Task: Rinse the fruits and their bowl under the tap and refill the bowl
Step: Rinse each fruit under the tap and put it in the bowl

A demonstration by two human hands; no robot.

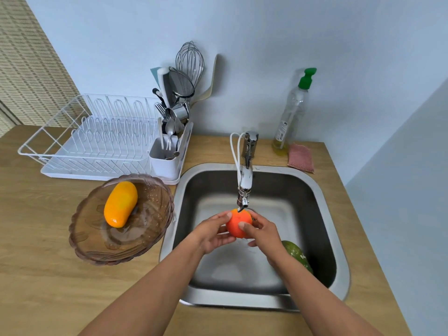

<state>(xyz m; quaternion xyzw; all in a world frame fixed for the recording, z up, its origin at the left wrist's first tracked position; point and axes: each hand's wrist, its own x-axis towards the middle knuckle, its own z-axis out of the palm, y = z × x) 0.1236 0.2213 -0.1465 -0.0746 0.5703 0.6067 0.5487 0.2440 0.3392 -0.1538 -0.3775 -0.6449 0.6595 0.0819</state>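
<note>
You hold a round orange-red fruit [238, 223] over the middle of the sink [339, 258], directly under the spout of the tap [245, 187]. Your left hand [213, 235] cups the fruit from the left and below, its fingers [221, 217] curled onto the fruit's upper left side. Your right hand [265, 232] holds it from the right, thumb pressed on the front face and the other fingers wrapped behind; both sets of fingers are closed on the fruit. Whether water is running from the spout cannot be told.

A green, speckled fruit [298, 255] lies in the sink basin at the right, partly hidden behind your right forearm.

The bowl [97, 246], a brown-tinted clear dish with a scalloped rim, stands on the bench [48, 287] just beside the sink's left edge. It contains one oblong yellow-orange fruit [120, 203], lying in the upper left part of the bowl; drops or a film of water show on the bowl's inner surface.

Behind the bowl, a white wire dish rack [92, 139] sits on its tray, with a white cutlery holder [164, 161] at its right end carrying spoons, forks, a whisk [190, 61] and a strainer. Behind the sink at the right stand a clear soap bottle [291, 112] with a green pump top and, just beside it, a pink scrubbing pad [301, 157] flat on the bench.
</note>
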